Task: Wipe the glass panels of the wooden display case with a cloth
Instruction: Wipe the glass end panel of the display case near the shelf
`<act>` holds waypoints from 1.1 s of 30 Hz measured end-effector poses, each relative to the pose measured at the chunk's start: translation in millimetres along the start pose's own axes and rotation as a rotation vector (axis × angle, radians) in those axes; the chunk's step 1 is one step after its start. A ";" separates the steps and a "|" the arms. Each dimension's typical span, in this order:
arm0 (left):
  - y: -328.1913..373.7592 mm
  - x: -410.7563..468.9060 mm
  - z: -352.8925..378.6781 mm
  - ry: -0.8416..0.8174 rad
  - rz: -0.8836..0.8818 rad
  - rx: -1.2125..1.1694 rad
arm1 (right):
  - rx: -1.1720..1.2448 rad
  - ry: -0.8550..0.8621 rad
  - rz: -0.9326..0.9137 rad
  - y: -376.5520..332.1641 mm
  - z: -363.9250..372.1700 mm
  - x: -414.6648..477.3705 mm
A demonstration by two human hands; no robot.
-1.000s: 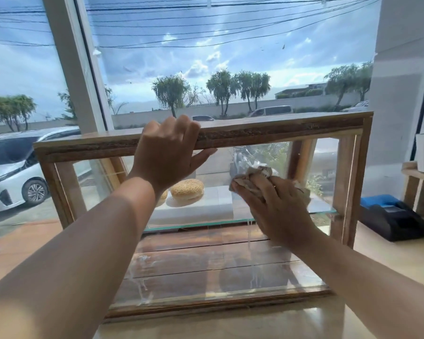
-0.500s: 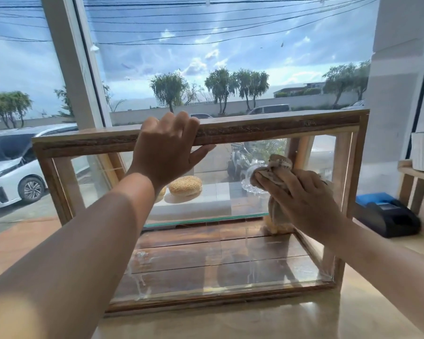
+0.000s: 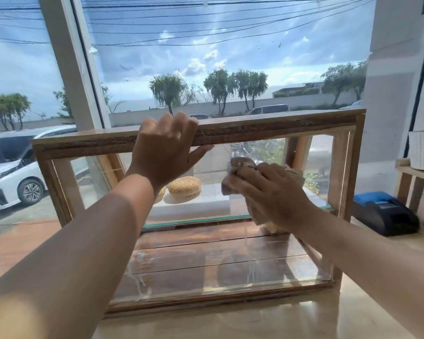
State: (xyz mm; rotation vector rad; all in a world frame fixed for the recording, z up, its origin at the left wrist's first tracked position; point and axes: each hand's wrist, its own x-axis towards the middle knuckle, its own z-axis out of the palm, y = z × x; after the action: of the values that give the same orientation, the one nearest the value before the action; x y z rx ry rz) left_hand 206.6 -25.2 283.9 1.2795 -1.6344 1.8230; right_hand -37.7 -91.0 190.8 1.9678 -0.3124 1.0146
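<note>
Right hand (image 3: 275, 194) clutching the cloth (image 3: 240, 167) slid back left, more front glass (image 3: 181, 255) wiped; left hand (image 3: 164, 152) grips the display case (image 3: 279, 129) top.

Left hand (image 3: 165, 152), right hand (image 3: 274, 194): both bare. Forearms (image 3: 88, 241) behind each wrist bare as well, uncovered all the way back to the frame edge.

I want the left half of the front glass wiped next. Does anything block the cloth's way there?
Only the left hand, gripping the top rail, and its forearm cross the glass left of the cloth under the right hand.
</note>
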 end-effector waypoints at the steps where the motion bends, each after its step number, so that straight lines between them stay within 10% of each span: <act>1: -0.1 -0.1 0.1 0.000 -0.001 -0.004 | 0.035 0.068 0.098 -4.6 1.1 18.8; 5: 0.5 -0.2 1.8 -0.016 -0.005 -0.020 | 0.072 0.214 0.280 -33.0 8.1 48.2; 19: 1.1 1.2 -3.8 -0.034 -0.012 -0.015 | 0.037 -0.167 -0.260 -36.7 1.6 -64.0; 26: 1.2 1.7 -5.9 -0.050 -0.006 -0.019 | -0.010 -0.352 -0.080 19.6 -35.4 -116.8; 33: 1.8 2.1 -6.2 -0.081 -0.008 -0.006 | 0.076 -0.080 0.009 -39.5 -9.2 -40.9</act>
State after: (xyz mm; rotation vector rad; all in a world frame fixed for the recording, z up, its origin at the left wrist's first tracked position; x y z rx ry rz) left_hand 201.9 -20.5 285.1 1.3717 -1.6723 1.7819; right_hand -46.7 -67.1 139.2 2.0807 -0.3315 0.9670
